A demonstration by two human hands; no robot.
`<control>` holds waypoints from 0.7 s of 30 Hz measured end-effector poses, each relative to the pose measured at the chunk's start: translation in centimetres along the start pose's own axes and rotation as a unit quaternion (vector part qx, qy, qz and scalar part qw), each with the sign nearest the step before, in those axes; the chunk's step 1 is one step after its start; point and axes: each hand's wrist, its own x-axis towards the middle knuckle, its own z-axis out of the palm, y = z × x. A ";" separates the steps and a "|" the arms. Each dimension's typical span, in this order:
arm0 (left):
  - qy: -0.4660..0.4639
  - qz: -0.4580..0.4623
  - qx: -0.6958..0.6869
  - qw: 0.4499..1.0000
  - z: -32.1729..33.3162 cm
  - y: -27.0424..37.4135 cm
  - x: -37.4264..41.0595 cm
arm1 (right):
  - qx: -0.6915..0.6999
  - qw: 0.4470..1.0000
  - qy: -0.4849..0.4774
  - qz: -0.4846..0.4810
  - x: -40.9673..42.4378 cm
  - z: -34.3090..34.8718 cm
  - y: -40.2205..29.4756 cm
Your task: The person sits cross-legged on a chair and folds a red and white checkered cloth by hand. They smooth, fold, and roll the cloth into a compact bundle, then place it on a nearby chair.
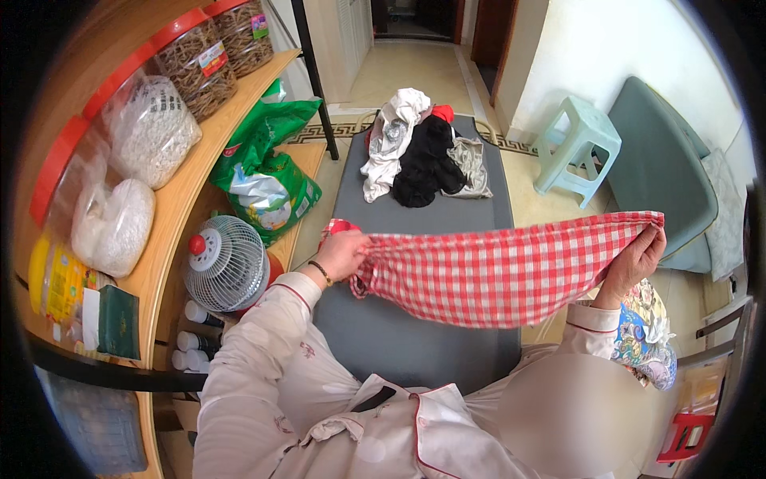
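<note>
A red-and-white checked cloth (479, 269) is stretched sideways between my two hands, above a grey padded bench (419, 335). My left hand (347, 254) grips its bunched left end. At the other end, my right hand (634, 263) pinches the upper corner, and the fabric sags in a curve between them. Towards the far end of the bench lies a heap of clothes: a crumpled white garment (392, 141), a black garment (425, 161), a light grey cloth (473, 167) and a bit of red fabric (443, 112).
Wooden shelving (209, 149) on the left holds red-lidded jars (197, 66), plastic bags of white contents (152, 129), green packages (269, 191) and a fan (227, 263). To the right stand a pale green plastic stool (577, 143), a grey-green padded seat (658, 173) and patterned fabric (646, 341).
</note>
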 end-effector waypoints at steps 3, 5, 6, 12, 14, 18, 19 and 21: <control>0.029 -0.034 -0.055 0.997 -0.1 -1.7 0.7 | 0.000 0.999 0.028 -0.018 0.3 -0.4 0.2; 0.011 -0.014 -0.032 0.999 0.0 -2.0 0.7 | 0.017 0.996 0.083 -0.025 1.0 -1.0 -1.0; -0.001 0.008 -0.028 1.000 0.4 -2.4 0.6 | 0.114 0.990 0.088 0.006 1.2 -1.1 -2.5; -0.016 0.025 0.015 0.999 2.0 -4.2 0.8 | 0.242 0.966 0.057 -0.063 2.3 -3.8 -9.2; 0.027 -0.030 0.019 0.999 1.8 -6.8 0.2 | 0.275 0.958 0.015 -0.080 2.1 -3.9 -9.8; 0.211 -0.123 0.074 0.967 -2.8 -8.6 0.9 | 0.050 0.983 0.177 -0.006 2.3 -2.2 -7.6; 0.319 -0.074 0.021 0.944 -4.4 -6.5 2.2 | 0.120 0.977 0.178 0.018 2.5 -2.3 -7.2; 0.484 0.017 0.188 0.854 -8.2 -5.1 2.3 | 0.160 0.969 0.188 0.030 2.6 -1.9 -6.6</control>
